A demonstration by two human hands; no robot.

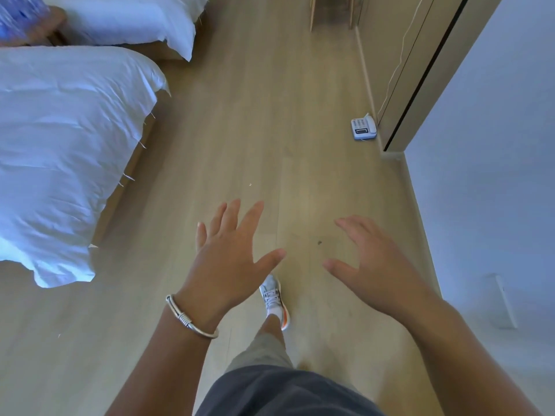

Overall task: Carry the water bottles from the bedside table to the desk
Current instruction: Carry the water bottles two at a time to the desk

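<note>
Bare-skinned left hand (231, 253) and right hand (372, 265) hover empty, fingers (252, 217) spread, above pale wood floor (240, 130). Far left, blurred clear plastic water bottles (21, 16) wait beyond white-sheeted beds (66, 139). Risk: tripping on that white floor telephone (363, 129).

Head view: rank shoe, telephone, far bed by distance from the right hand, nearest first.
From the right hand:
1. Shoe, just below and left of it, on the floor between the hands.
2. Telephone, ahead on the floor by the right wall.
3. Far bed, top left, beyond the near bed.
</note>
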